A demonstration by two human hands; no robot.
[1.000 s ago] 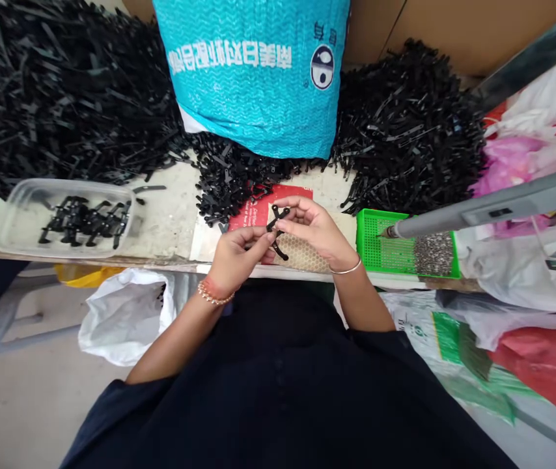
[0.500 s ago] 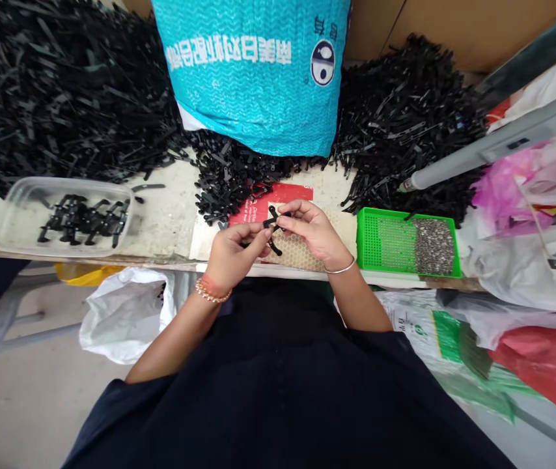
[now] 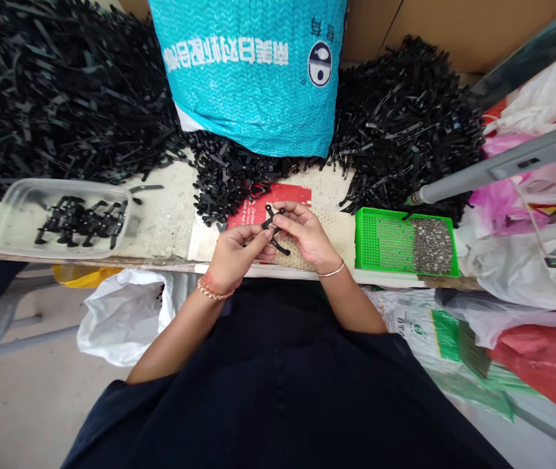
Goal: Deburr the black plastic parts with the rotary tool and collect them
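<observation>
Both hands meet over the front of the bench, around small black plastic pieces [image 3: 282, 249] that cross each other. My left hand [image 3: 239, 251], closed in a pinch, grips them from the left. My right hand [image 3: 307, 236] is closed on them from the right, thumb and forefinger near the upper end. Fingers cover part of the pieces, so how they join cannot be seen. Beneath the hands lie a red printed card [image 3: 288, 194] and a honeycomb-patterned sheet [image 3: 329, 234].
Heaps of black plastic parts [image 3: 63, 98] line the back around a blue bag [image 3: 253, 98]. A clear tub [image 3: 9, 221] holds assembled black pieces at left. On the right are a green basket [image 3: 390, 266] of small metal bits and a grey pole [image 3: 493, 163].
The black pieces have turned slightly between my fingers, and the lower end now points further right. My right hand has shifted a little left. The whole view has moved slightly.
</observation>
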